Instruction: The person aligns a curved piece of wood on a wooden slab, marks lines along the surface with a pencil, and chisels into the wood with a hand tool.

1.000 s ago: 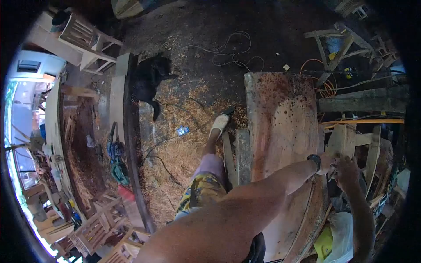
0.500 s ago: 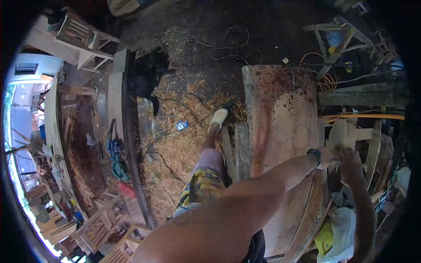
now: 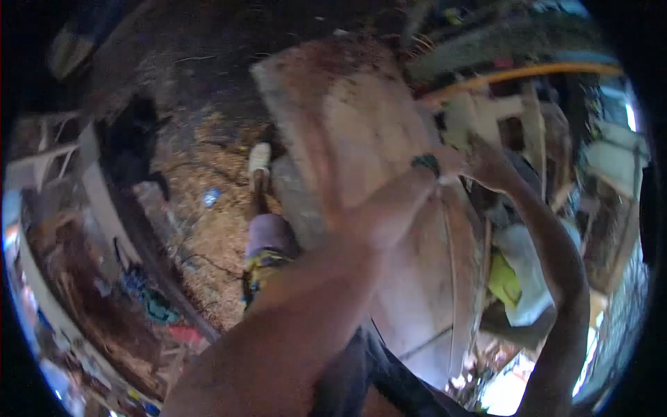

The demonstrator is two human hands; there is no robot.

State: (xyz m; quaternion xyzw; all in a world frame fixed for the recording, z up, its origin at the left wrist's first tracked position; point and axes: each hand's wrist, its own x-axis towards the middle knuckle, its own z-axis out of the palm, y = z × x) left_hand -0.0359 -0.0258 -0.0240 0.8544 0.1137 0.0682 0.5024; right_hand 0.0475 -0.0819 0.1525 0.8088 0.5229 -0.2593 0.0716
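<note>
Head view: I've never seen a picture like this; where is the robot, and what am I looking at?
There is no robot here. A person wears one camera on the head, so you look down past their own arms; the round, bent edges probably come from a wide lens.

The left hand, with a dark band at its wrist, meets the right hand near the edge of a wide wooden board. Blur hides whether they hold anything. Beside the board is something yellow next to whitish plastic. Wood shavings cover part of the floor.
</note>
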